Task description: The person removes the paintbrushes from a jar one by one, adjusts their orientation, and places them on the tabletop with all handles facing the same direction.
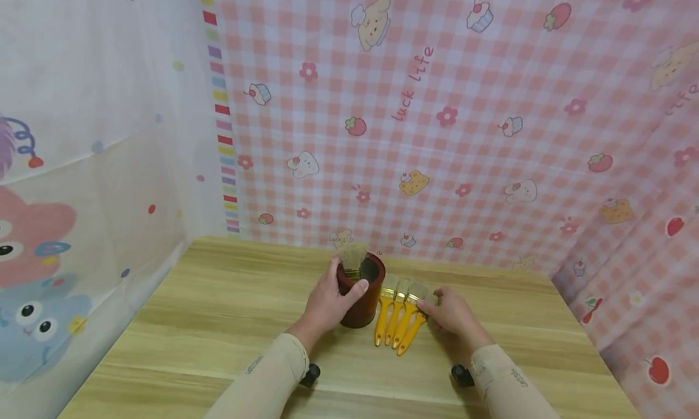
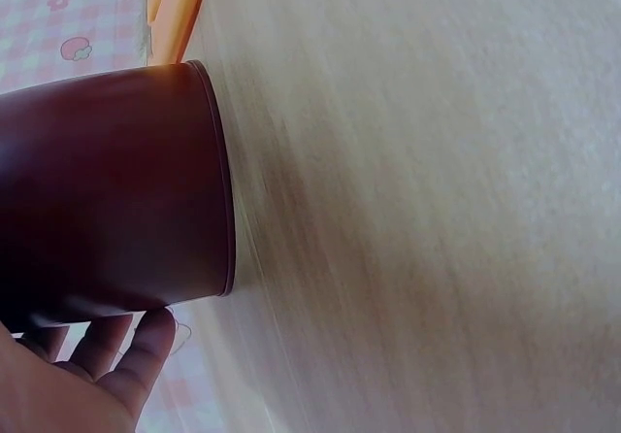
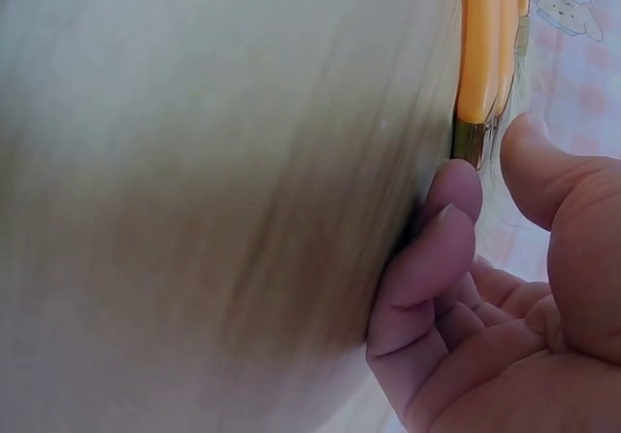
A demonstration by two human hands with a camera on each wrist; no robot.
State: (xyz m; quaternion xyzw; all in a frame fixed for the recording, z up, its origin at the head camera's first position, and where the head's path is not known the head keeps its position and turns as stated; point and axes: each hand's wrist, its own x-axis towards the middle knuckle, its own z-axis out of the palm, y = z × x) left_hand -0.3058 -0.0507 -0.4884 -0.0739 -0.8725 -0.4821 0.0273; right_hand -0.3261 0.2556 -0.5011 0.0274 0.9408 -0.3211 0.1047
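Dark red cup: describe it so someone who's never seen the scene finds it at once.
On the wooden table, near the back edge under the pink checked wall, stands the dark red cup. The left hand grips its side, and one brush stands inside. It is the only upright container; the yellow-handled brushes beside it lie flat.

Pink checked cartoon-print backdrop cloth (image 1: 448, 134) is displaying slanted pink lettering "luck life"; small sleeve prints are staying illegible.

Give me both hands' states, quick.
Left hand: grips the dark red cup.
Right hand: fingertips at the rightmost yellow paintbrush; grip cannot be told.
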